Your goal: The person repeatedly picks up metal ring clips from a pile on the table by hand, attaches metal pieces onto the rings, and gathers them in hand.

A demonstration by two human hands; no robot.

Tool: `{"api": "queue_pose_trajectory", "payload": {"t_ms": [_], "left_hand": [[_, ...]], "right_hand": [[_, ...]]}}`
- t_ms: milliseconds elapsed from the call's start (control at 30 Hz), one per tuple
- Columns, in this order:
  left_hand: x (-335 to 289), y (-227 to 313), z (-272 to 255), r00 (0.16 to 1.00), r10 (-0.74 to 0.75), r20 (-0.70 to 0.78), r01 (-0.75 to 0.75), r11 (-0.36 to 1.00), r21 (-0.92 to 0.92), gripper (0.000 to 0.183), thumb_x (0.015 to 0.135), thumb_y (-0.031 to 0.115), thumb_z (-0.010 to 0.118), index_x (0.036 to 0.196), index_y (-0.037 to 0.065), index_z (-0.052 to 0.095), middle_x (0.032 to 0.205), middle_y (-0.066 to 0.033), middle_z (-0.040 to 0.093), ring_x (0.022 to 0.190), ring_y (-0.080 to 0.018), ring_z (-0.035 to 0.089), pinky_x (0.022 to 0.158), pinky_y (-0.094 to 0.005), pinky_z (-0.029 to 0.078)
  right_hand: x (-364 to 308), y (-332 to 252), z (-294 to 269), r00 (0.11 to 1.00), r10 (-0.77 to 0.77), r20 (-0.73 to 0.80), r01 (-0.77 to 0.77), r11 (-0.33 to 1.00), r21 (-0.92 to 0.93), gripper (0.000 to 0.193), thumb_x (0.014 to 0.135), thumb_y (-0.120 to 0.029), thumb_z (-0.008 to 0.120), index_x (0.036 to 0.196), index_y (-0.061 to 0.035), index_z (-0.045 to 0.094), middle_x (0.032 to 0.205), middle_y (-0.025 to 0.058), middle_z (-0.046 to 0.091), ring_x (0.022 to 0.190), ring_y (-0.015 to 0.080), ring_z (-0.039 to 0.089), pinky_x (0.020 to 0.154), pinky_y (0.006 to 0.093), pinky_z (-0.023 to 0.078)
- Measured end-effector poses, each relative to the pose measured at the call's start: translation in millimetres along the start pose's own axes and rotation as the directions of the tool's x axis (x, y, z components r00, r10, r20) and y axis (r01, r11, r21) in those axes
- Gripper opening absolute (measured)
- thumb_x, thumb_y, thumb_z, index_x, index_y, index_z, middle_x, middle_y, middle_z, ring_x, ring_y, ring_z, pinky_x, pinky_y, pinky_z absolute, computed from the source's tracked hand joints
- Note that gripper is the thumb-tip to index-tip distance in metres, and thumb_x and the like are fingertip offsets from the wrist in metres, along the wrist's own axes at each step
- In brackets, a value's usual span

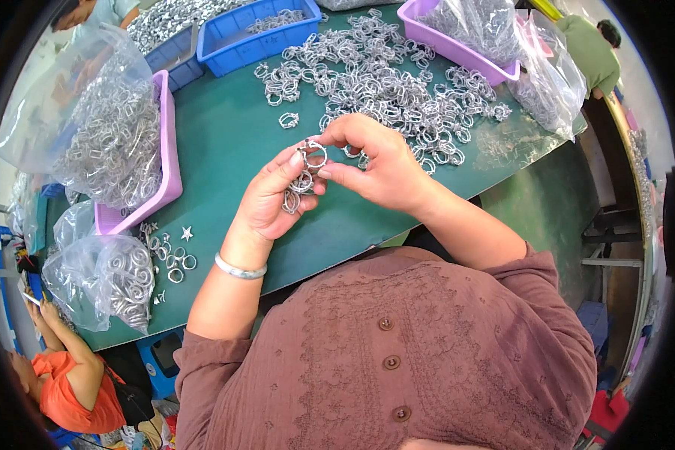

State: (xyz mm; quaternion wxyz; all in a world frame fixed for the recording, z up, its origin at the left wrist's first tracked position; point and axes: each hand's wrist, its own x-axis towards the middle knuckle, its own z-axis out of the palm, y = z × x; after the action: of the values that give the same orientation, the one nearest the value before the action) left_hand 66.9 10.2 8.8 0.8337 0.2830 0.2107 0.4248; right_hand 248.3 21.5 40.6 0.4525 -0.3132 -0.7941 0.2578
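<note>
Over the near part of the green table, my left hand (266, 196) is closed around several silver-coloured metal rings. The topmost ring (317, 156) stands up between its thumb and fingertips, and a lower ring (291, 201) rests against the fingers. My right hand (379, 163) comes in from the right, its forefinger and thumb bent about the topmost ring and seeming to grip its edge. A wide heap of similar open metal rings (382, 71) spreads just beyond my hands. One loose ring piece (288, 120) lies apart from the heap.
A purple tray (171, 142) with bagged metal parts stands left, a clear bag of spiral pieces (131, 277) nearer. Loose rings and a star (187, 233) lie beside it. Blue bins (259, 46) and another purple tray (457, 51) line the back. Co-workers sit around.
</note>
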Motion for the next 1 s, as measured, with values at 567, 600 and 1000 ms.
{"api": "queue_pose_trajectory", "payload": {"t_ms": [567,600,1000], "left_hand": [[0.2,2.9,7.6,0.986,0.134,-0.094,-0.112,0.970,0.214,0.037,0.084,0.024,0.053,0.114,0.004,0.046,0.089,-0.0038,0.057,0.068,-0.0113,0.055,0.047,-0.0179,0.041],[0.2,2.3,5.8,0.985,0.135,-0.108,-0.107,0.967,0.231,0.035,0.085,0.023,0.053,0.113,0.004,0.047,0.087,-0.0036,0.058,0.068,-0.0111,0.055,0.047,-0.0180,0.041],[2.6,-1.9,4.3,0.981,0.100,-0.166,-0.069,0.981,0.184,0.021,0.086,0.018,0.050,0.102,0.005,0.056,0.081,-0.0018,0.060,0.064,-0.0083,0.055,0.048,-0.0176,0.041]], "right_hand": [[-7.2,5.5,-0.6,0.998,0.057,-0.023,-0.056,0.998,0.033,0.019,0.071,-0.010,0.066,0.086,-0.0035,0.057,0.078,0.0051,0.054,0.065,0.0134,0.052,0.054,0.0242,0.042],[-8.0,5.5,-0.4,0.998,0.057,-0.023,-0.056,0.998,0.033,0.019,0.071,-0.010,0.066,0.086,-0.0035,0.057,0.078,0.0051,0.054,0.065,0.0134,0.052,0.054,0.0242,0.042],[-12.2,7.5,1.4,0.930,0.331,0.163,-0.369,0.839,0.400,0.020,0.078,-0.006,0.058,0.097,0.0002,0.057,0.082,0.0032,0.061,0.071,0.0067,0.055,0.065,0.0202,0.045]]}}
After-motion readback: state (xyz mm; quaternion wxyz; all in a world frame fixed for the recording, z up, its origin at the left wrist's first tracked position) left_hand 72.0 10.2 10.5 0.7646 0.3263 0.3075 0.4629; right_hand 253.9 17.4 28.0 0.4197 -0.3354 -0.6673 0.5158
